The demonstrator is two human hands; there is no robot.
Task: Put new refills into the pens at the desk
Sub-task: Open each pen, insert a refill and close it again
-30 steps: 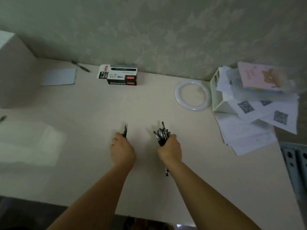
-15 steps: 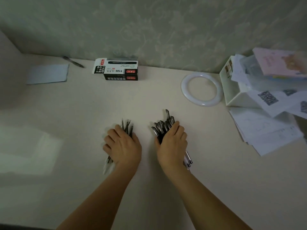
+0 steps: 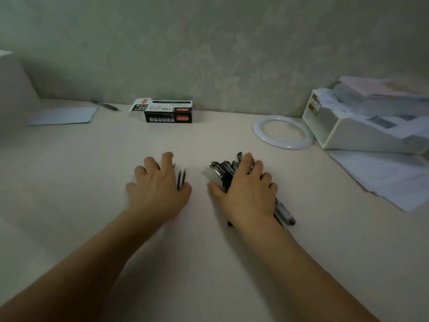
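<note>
- Head view: a second ago both of my hands were fists holding bundles upright. Now both bundles lie flat on the desk.
- My left hand is spread out with the fingers apart, palm down on the refills. It is pressing them, not gripping. Thin dark tips poke out just past my thumb side.
- My right hand also lies flat and loose on the pens. The clip ends stick out past my fingertips, and the other ends poke out behind my wrist.
- The two piles sit near each other, with a gap between my thumbs.
- The box stands far past my fingers, by the wall.
- I think setting down is done. No pen is opened yet, so the swapping has not begun.
</note>
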